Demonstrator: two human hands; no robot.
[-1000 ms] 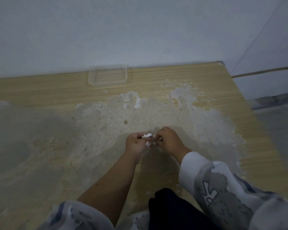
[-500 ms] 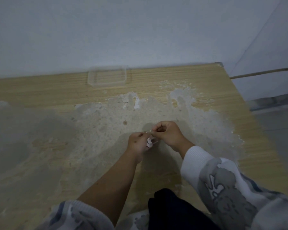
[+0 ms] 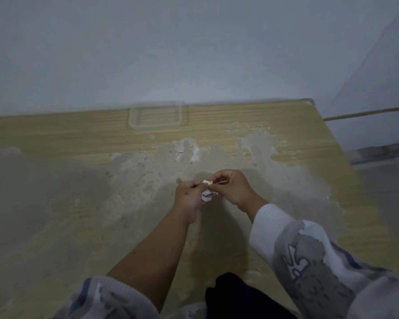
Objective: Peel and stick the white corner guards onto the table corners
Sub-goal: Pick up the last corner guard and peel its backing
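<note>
I read both hands raised just above table (image 3: 55, 139), meeting mid-surface, likely so the peel happens close under my view. Left hand (image 3: 189, 198) curled, gripping white corner guard (image 3: 207, 194) to steady it. Right hand (image 3: 232, 188) pinching at guard's top edge, fingertips tight, probably lifting backing; backing itself too small to confirm. Clear plastic tray (image 3: 157, 117) sits near wall, well apart. Far right table corner (image 3: 309, 102) seems next target.

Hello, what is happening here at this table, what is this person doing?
A person holds a small white corner guard between both hands above the wooden table. The left hand grips it while the right hand pinches at its top edge, apparently picking at the backing. Nothing is stuck on a corner yet. A clear plastic tray sits by the wall, and the tabletop is badly worn.
</note>
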